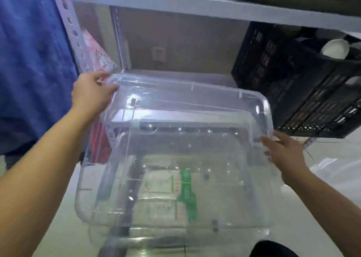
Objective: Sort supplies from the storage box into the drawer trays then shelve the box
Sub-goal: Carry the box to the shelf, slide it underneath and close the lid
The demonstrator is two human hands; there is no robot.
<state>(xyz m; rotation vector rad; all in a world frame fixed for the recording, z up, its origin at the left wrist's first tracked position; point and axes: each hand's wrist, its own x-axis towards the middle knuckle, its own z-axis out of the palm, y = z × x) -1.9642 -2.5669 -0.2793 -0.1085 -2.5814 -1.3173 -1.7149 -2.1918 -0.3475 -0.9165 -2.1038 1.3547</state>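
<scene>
A large clear plastic storage box [195, 104] is held in the air in front of a white metal shelf [175, 75], its far end level with the shelf's front edge. My left hand [91, 94] grips the box's far left corner at the rim. My right hand [283, 151] presses on the right rim, fingers spread along the wall. The box looks empty. Through its clear floor I see packets with a green label [186, 190] lying below.
A black slatted crate [297, 92] with white items stands on the shelf at the right. A pink printed pack [97, 55] leans at the shelf's left post. Blue cloth [33, 61] hangs at the left. An upper shelf board [195, 2] is overhead. A wall socket [158, 54] is behind.
</scene>
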